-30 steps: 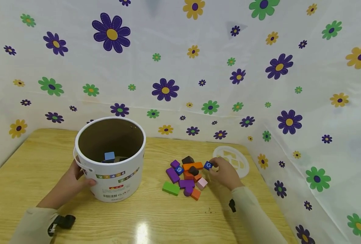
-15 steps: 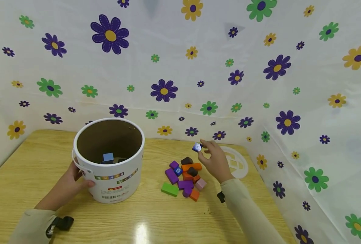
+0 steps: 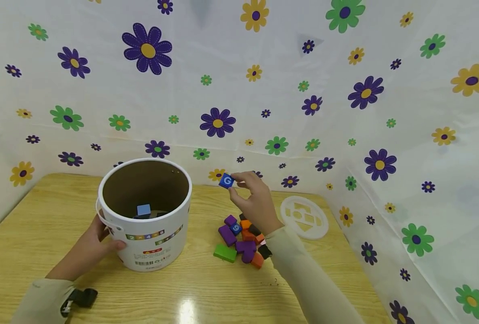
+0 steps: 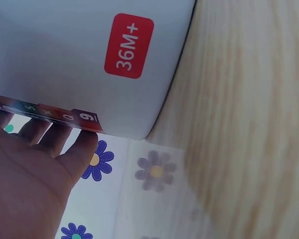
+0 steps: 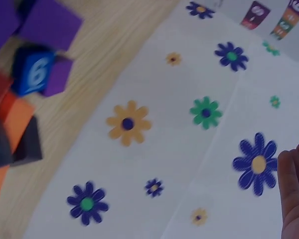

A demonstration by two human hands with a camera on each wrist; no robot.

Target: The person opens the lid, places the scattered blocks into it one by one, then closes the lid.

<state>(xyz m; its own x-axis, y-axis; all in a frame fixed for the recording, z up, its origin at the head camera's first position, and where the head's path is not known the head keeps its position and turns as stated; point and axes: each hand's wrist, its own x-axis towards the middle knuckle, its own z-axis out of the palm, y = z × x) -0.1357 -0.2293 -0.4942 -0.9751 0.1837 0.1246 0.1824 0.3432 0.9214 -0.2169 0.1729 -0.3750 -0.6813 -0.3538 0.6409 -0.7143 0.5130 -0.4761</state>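
Observation:
A large white bucket [image 3: 164,247] with a thin handle stands at the left of the table, a light-blue block [image 3: 144,210] and darker pieces inside it. My left hand [image 3: 86,249] rests against its left side, thumb toward the front. In the left wrist view the extended fingers [image 4: 82,149] touch the printed wall. Raised above the table, right of the bucket, my right hand [image 3: 257,202] pinches a small blue cube [image 3: 226,181] marked G between thumb and fingers. Only an edge of that cube shows in the right wrist view.
Below the right hand lies a pile of blocks: a green block [image 3: 225,253], purple blocks [image 3: 245,247], orange and dark pieces, and a blue numbered cube [image 3: 235,228]. A white cut-out lid [image 3: 323,220] lies behind at right. Flowered cloth [image 3: 182,90] hangs beyond the table.
The right hand has lifted the blue cube from beside the pile and carried it up and left toward the bucket. The left hand and bucket have stayed in place.

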